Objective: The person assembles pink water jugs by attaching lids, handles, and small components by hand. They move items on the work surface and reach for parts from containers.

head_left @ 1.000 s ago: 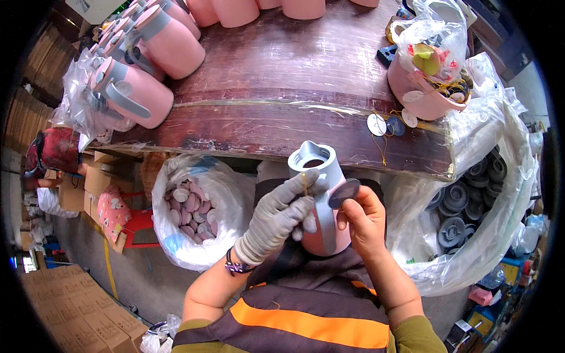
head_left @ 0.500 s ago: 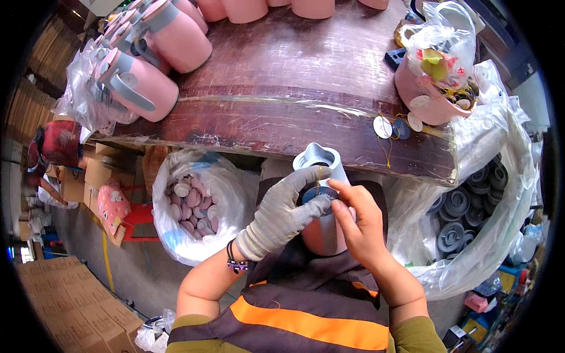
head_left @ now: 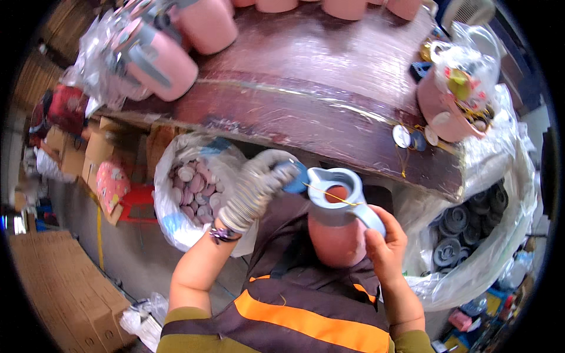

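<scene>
left hand point(head_left: 254, 189) in knit grey glove pinches round blue disc point(head_left: 296, 177) at rim of pink jug point(head_left: 336, 223) (smooth plastic, pale grey collar); right hand point(head_left: 382, 241) bare, grips jug handle, jug held over lap below wooden table point(head_left: 306, 88)

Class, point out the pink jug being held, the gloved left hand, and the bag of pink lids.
pink jug point(head_left: 336, 238), head view, its body.
left hand point(head_left: 254, 187), head view, glove back.
bag of pink lids point(head_left: 170, 226), head view, plastic wall.
</scene>
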A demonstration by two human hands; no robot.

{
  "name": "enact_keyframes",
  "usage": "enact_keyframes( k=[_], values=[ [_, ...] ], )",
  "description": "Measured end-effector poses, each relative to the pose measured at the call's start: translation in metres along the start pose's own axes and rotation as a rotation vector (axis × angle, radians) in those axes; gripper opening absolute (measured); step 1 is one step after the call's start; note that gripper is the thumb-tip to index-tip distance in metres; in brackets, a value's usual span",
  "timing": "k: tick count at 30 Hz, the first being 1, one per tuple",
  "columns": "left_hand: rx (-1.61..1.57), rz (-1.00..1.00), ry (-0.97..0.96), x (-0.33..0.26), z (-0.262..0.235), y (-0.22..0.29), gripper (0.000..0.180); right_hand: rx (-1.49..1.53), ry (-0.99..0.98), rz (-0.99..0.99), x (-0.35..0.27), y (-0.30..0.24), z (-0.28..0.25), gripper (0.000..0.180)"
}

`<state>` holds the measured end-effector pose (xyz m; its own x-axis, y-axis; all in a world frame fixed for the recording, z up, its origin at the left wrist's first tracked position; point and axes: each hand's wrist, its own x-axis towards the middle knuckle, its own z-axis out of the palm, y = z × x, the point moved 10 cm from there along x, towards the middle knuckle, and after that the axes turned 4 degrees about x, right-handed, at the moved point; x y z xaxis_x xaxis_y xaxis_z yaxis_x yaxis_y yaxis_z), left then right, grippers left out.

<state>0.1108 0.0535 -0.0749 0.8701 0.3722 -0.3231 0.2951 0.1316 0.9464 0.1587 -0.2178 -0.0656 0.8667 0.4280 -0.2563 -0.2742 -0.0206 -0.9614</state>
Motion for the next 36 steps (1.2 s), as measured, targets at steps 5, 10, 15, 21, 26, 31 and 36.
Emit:
enact_keyframes(
  k=[5,10,15,21,26,31,36],
  values=[
    [0.406,0.340,-0.394,-0.075,0.071,-0.018,0.024,-0.062,0.050,0.015,0.003,-0.001,-0.008,0.040],
    [0.001,-0.197,-0.556,-0.090,0.041,-0.101,0.025,-0.247,-0.156,0.180,0.003,-0.002,0.029,0.045],
    [-0.169,-0.013,-0.059,-0.026,-0.096,-0.175,0.014,-0.416,-0.122,0.183,0.021,-0.004,0.045,0.048],
    [1.067,-0.689,0.438,-0.031,-0.269,-0.386,0.058,-0.455,-0.135,0.218,0.025,0.002,0.071,0.047],
    [0.856,-1.018,0.407,-0.051,-0.251,-0.383,0.067,-0.470,-0.100,0.266,0.020,0.003,0.069,0.047],
    [1.261,-0.796,0.007,-0.030,-0.248,-0.320,0.064,-0.574,-0.113,0.088,0.024,0.001,0.060,0.041],
    [0.216,0.231,0.336,-0.042,-0.179,-0.088,0.074,-0.777,-0.308,-0.249,0.024,-0.030,0.108,0.041]
  ],
)
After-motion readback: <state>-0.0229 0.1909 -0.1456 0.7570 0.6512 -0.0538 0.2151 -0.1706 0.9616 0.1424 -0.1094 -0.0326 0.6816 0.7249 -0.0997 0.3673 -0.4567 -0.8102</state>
